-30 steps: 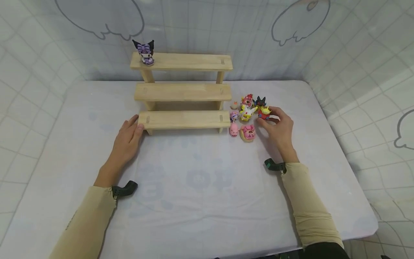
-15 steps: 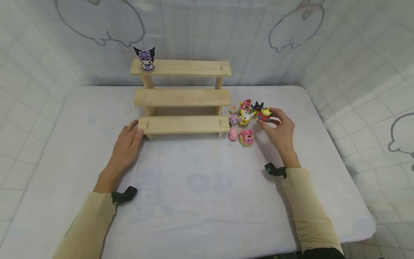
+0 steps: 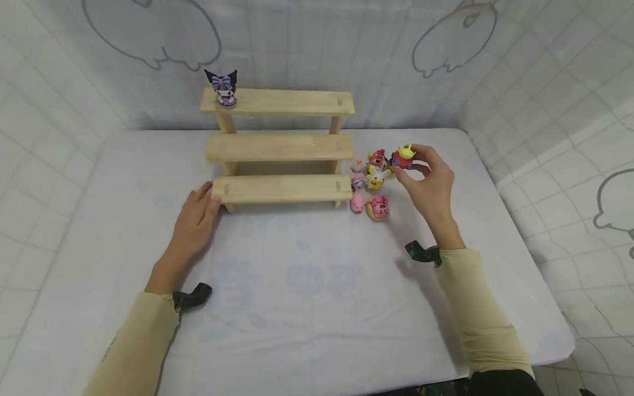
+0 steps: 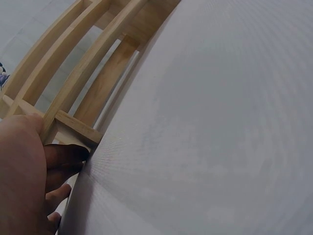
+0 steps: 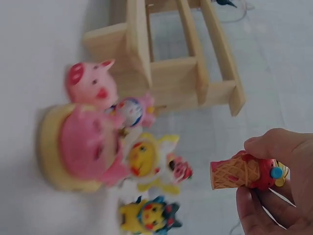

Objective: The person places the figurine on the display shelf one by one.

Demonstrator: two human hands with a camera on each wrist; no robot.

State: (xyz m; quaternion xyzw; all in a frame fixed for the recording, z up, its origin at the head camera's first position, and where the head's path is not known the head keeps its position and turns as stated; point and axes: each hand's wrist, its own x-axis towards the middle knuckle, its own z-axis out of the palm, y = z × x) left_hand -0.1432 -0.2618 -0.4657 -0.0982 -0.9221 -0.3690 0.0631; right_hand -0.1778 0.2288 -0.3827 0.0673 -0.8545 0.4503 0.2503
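One red figurine [image 5: 243,171] between the right hand's [image 3: 432,179] narrowly parted fingers [image 5: 250,211]

Pale grid-patterned walls [image 3: 307,49] enclose the back and both sides, large rounded cartoon outlines [image 3: 454,38] marking the back and right. A white counter [image 3: 307,341] with rounded corners stands between them. Light brightens the right wall [image 3: 569,165]
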